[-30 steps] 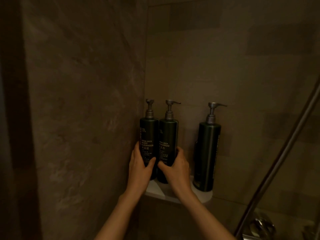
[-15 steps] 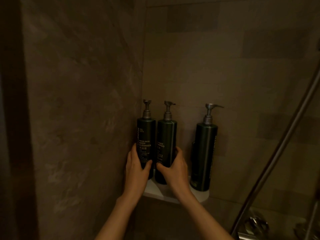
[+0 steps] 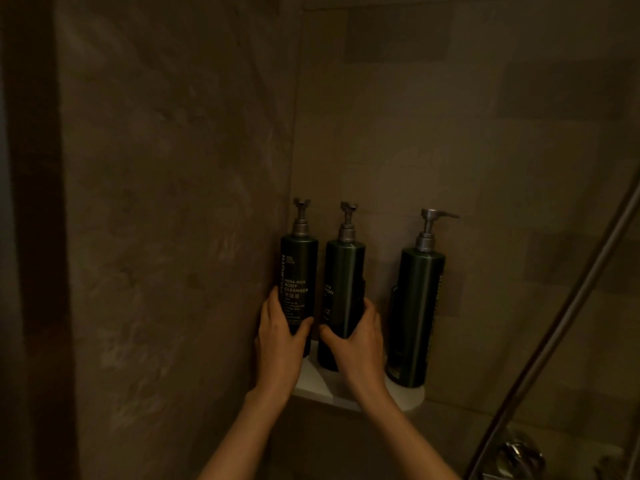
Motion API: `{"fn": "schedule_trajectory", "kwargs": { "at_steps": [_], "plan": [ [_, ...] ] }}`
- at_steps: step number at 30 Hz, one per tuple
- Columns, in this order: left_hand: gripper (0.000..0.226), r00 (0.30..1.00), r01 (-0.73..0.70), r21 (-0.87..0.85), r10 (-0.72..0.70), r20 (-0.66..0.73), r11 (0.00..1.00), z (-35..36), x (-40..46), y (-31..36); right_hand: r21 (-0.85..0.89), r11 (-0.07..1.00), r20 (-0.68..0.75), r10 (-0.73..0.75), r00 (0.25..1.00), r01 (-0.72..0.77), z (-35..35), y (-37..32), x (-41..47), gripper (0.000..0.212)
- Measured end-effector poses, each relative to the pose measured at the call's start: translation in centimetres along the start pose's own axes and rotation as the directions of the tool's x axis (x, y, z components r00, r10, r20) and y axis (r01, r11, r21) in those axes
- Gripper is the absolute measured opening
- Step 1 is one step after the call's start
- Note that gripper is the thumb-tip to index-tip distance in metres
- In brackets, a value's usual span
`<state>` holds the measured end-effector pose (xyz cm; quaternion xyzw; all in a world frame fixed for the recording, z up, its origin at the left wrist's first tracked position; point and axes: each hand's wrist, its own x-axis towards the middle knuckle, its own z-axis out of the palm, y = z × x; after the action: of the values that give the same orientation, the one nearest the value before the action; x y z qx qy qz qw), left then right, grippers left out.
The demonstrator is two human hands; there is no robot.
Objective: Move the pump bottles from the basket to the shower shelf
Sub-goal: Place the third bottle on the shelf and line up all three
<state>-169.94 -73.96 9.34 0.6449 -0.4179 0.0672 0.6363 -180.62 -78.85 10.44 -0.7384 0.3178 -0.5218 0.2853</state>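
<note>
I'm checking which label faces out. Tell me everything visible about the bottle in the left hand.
The body cleanser bottle is a tall dark green cylinder with a grey metallic-looking pump, nozzle turned toward the camera. Pale print reads "MEGA-RICH BODY CLEANSER". It stands upright in the corner on the white shelf, close beside the left wall. The left hand wraps its lower part.

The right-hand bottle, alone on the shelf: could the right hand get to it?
Probably yes. The right hand grips the middle bottle, right beside the right-hand bottle, with nothing between them. It must let go first.
</note>
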Motion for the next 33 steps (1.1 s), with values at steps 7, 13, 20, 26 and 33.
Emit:
{"fn": "schedule_trajectory", "kwargs": {
  "at_steps": [7, 13, 20, 26, 33],
  "plan": [
    [0.075, 0.999, -0.001, 0.021, 0.0, 0.051, 1.0, 0.1, 0.5, 0.2, 0.001, 1.0, 0.01, 0.023, 1.0, -0.023, 0.2, 0.1, 0.0, 0.081],
    [0.069, 0.997, -0.07, 0.105, 0.074, -0.038, 0.992, -0.4, -2.5, 1.4, -0.117, 0.992, 0.071, -0.028, 0.997, 0.036, -1.8, -0.8, -2.2, 0.086],
    [0.07, 0.967, -0.252, 0.048, 0.249, 0.062, 0.967, 1.8, -3.9, 5.0, -0.239, 0.932, -0.358, -0.346, 0.867, 0.274, -7.2, -0.8, -1.9, 0.049],
    [0.085, 0.992, -0.097, -0.006, 0.098, 0.082, 0.995, 3.8, -2.7, 6.1, -0.068, 0.998, -0.246, -0.022, 0.969, 0.005, -8.6, 1.2, 0.0, 0.078],
    [0.078, 0.997, -0.053, 0.022, 0.052, 0.065, 0.998, 4.3, -1.5, 5.8, 0.078, 0.992, -0.162, 0.106, 0.981, -0.095, -7.4, 3.7, 1.2, 0.074]
  ]
}}
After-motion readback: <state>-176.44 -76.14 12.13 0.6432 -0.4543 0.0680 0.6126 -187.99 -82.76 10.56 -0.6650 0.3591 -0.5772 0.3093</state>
